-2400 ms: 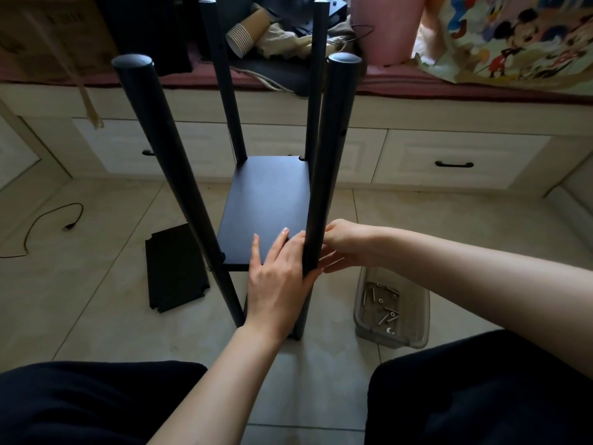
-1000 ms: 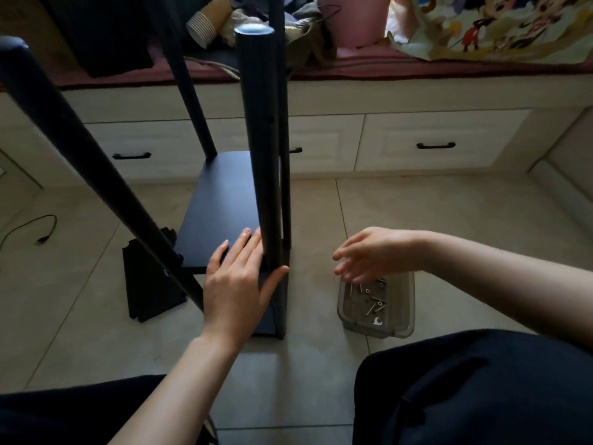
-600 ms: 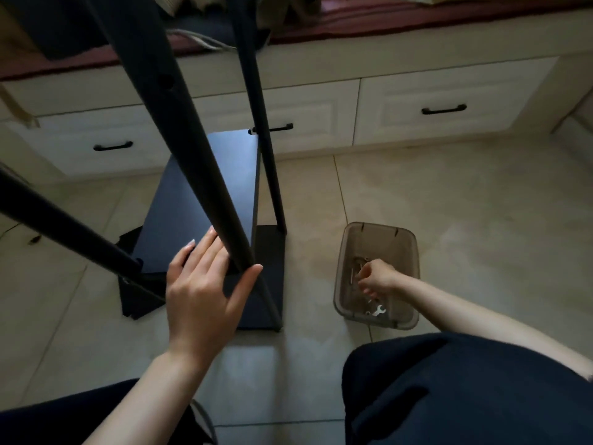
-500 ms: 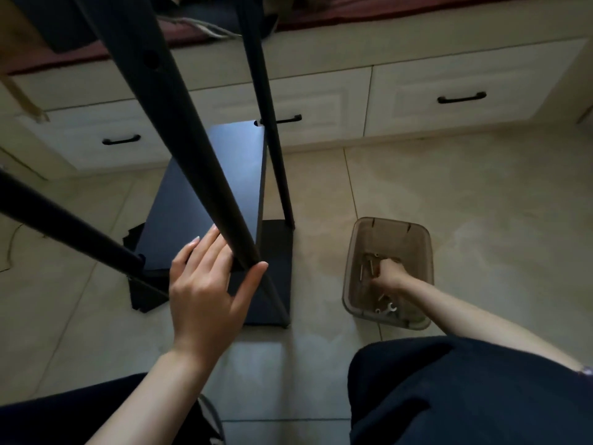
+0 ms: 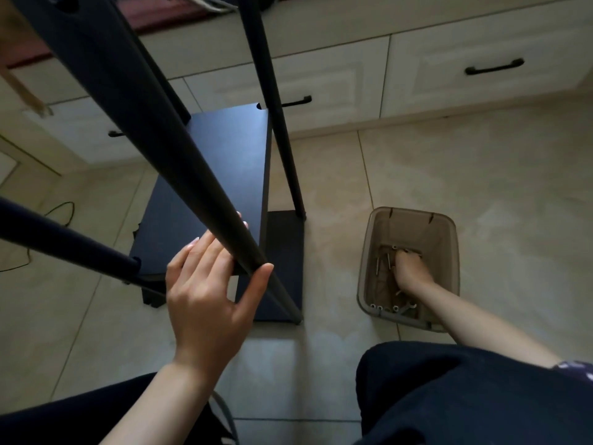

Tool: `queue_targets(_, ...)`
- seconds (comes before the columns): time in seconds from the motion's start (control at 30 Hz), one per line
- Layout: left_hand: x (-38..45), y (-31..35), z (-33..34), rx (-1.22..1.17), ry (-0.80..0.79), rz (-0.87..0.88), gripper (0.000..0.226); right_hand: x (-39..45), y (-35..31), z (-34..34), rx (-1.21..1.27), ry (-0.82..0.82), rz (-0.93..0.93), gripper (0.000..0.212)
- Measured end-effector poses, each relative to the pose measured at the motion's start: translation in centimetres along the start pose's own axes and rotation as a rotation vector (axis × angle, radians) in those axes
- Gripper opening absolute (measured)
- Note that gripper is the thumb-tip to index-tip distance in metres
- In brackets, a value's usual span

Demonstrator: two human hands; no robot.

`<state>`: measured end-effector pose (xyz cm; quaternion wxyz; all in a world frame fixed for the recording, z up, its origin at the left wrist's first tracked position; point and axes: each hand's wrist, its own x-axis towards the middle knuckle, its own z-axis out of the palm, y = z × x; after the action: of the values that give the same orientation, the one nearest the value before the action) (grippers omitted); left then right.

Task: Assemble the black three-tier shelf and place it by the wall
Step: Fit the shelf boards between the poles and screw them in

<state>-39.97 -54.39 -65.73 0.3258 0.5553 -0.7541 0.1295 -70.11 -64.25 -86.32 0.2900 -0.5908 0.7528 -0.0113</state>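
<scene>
The black shelf frame stands on the tiled floor in front of me, with a middle board (image 5: 224,162) and a lower board (image 5: 285,252) between its round posts. My left hand (image 5: 205,297) rests against the nearest post (image 5: 179,175), with straight fingers behind it on the middle board and the thumb on its right side. My right hand (image 5: 406,268) reaches down into a clear plastic bin (image 5: 449,226) among loose screws (image 5: 383,264). Its fingertips are hidden, so I cannot see whether it holds one.
A back post (image 5: 276,107) and a left post (image 5: 64,242) cross the view. A loose black panel (image 5: 152,297) lies on the floor under the frame's left side. White drawers (image 5: 481,69) line the far wall. A cable (image 5: 61,210) lies at left. My dark-trousered legs (image 5: 465,396) fill the bottom.
My right hand left the near post and went down into the bin of screws. My view tilted downward. My left hand stayed on the post and board.
</scene>
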Motion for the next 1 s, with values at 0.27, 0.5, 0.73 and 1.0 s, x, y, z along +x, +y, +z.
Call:
queue_targets(0.27, 0.6, 0.5, -0.8, 0.001, -0.091, -0.081, 0.050, -3.5, -2.3, -2.6, 0.174, 0.186, -0.134, 0.013)
queue_targets(0.5, 2.8, 1.6, -3.2, -0.087, -0.332, -0.215, 0.050, -9.1, -6.3, -6.5, 0.426, 0.195, -0.326, 0.012)
queue_targets(0.73, 5.4, 1.8, -5.0, -0.079, -0.497, -0.318, 0.037, -13.8, -14.0, -7.3, 0.699, -0.055, -0.487, 0.004)
queue_targets(1.0, 7.2, -1.0, -6.2, 0.016, -0.553, -0.224, 0.039, -15.1, -19.5, -5.6, 0.752, -0.240, -0.359, 0.012)
